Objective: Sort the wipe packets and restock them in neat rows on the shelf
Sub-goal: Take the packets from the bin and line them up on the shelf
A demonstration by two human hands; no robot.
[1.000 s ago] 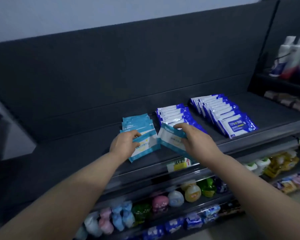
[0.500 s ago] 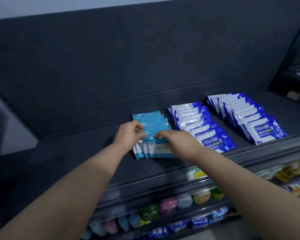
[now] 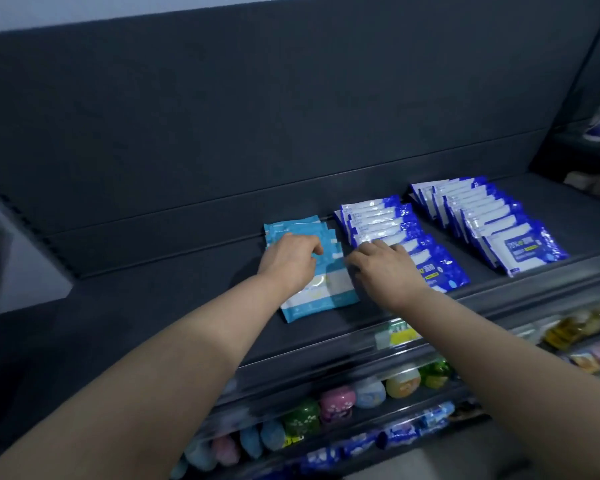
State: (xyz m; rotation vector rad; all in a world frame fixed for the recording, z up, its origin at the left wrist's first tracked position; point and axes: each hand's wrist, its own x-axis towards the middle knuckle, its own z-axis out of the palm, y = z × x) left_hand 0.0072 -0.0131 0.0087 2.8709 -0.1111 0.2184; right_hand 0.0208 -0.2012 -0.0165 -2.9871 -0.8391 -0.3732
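Left hand [image 3: 290,261]: fingers bent down onto the teal row [image 3: 321,296], tips on the packets toward its back. Whether they pinch a packet or only press cannot be told.
Right hand [image 3: 385,268]: fingers loose and nearly straight, holding nothing. The tips meet the teal row's right edge and the knuckles lie over the front of the middle blue row [image 3: 378,216].
Teal row: directly under the left fingers and just left of the right fingertips. Its front packet lies flat, nearer the person than either hand's tips.
Change: a second ago each hand carried a teal packet, the right one out over the middle blue row. Half a second ago both hands were laying them at the teal row's front. Now both packets are down and neither hand carries one.
Blue rows: the middle one runs under and beyond the right fingers. The far row [image 3: 492,230] lies well to their right, untouched.
Shelf [image 3: 153,299]: dark bare surface left of the left fingers.
Meaning: the stray teal packets appear to have joined their own kind, and the hands look to be squaring the row. The front packet sits slightly askew, so a nudge seems still due.
Below: a price tag [image 3: 397,332] near the right wrist, and round bottles [image 3: 336,403] on a lower tier.
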